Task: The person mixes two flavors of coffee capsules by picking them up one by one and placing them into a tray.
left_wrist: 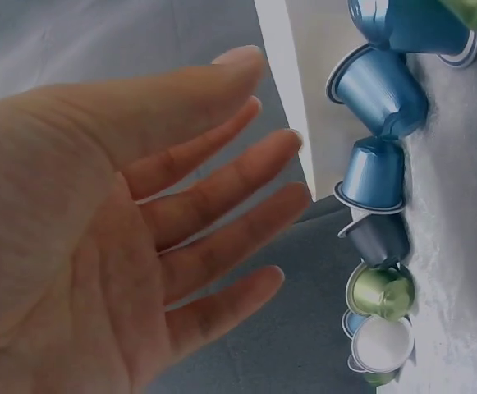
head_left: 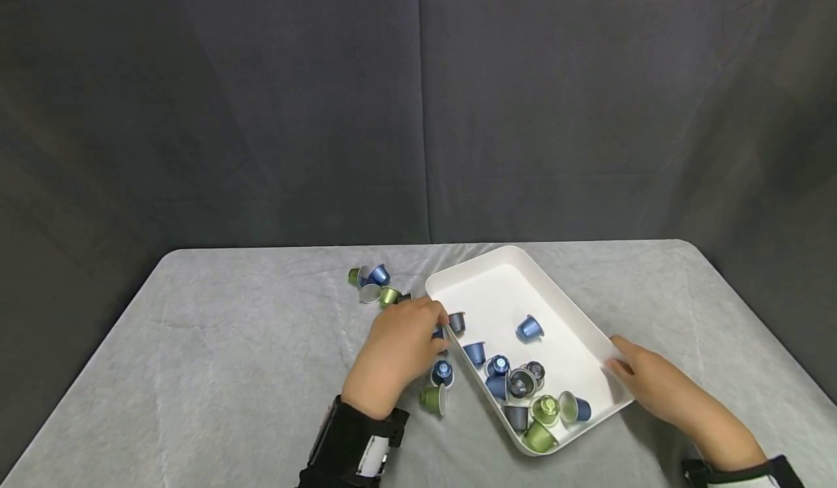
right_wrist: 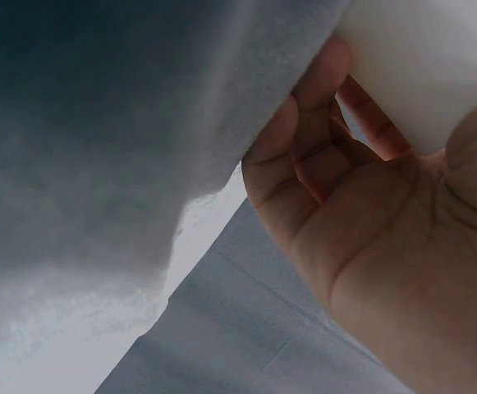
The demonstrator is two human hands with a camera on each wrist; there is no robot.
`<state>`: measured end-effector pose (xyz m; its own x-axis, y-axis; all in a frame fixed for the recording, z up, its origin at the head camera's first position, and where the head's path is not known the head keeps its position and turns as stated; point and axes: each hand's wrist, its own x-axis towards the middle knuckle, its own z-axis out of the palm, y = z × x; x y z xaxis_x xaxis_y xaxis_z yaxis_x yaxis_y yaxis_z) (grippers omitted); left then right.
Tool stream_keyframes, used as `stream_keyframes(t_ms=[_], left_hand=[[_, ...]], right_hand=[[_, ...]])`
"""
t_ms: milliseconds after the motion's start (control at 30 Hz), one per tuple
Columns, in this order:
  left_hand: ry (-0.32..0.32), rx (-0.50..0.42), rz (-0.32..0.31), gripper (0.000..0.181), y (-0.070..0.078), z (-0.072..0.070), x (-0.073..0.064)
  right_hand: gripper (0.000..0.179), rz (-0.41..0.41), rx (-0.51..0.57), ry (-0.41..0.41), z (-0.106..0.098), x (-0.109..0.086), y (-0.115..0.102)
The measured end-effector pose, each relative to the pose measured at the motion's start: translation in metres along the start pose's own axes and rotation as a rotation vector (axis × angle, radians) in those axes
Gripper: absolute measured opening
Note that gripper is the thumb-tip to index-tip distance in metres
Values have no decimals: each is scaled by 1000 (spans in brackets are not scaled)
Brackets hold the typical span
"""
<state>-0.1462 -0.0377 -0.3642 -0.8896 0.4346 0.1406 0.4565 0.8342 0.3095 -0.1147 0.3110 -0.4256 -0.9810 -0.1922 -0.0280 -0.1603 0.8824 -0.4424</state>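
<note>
A white tray (head_left: 487, 277) lies at a slant on the table, with blue, green and dark coffee capsules inside, most of them in its near end. My right hand (head_left: 660, 386) grips the tray's right side; in the right wrist view its fingers (right_wrist: 271, 135) curl at the edge. My left hand (head_left: 399, 346) hovers by the tray's left rim, over loose capsules. In the left wrist view the left hand (left_wrist: 181, 197) holds nothing, its fingers spread and nearly straight. Beside it there, a blue capsule (left_wrist: 375, 174) and a dark capsule (left_wrist: 378, 238) stand in a row with others.
Left of the tray's far corner lies a small cluster of capsules, among them a green capsule (head_left: 389, 297) and a blue capsule (head_left: 379, 274). Nearer, a blue capsule (head_left: 442, 372) and a green capsule (head_left: 431, 399) rest on the grey tablecloth (head_left: 229, 372). Dark curtain hangs behind.
</note>
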Motion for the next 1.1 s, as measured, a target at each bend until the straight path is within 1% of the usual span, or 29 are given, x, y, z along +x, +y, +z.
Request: stream_keyframes(t_ms=[133,200,367,567,700,800,933,1100], left_hand=[[-19,9,-23,24,-3,0,-2],[-42,-2,-45,25,-5,1,-2],[-83,-28,-93,26,-14,9,1],[-101,-58,-113,31,-21,18,3],[-100,-53,-111,34,-22,23,5],[-92,-40,-90,33,-21,26,6],[-97,-35,-73,33,-20,28,6],[-105,-35,-81,35,-20,31,5]], right_hand=[[10,-2,-3,5,1,0,0],[10,-1,-3,4,0,0,0],[11,5,2,1,-1,0,-1],[9,13,1,-13,0,0,-1],[9,11,3,-13,-1,0,-1],[12,11,5,-13,-1,0,-1],[14,14,5,-13,-1,0,-1],[15,20,1,-14,-1,0,-1]])
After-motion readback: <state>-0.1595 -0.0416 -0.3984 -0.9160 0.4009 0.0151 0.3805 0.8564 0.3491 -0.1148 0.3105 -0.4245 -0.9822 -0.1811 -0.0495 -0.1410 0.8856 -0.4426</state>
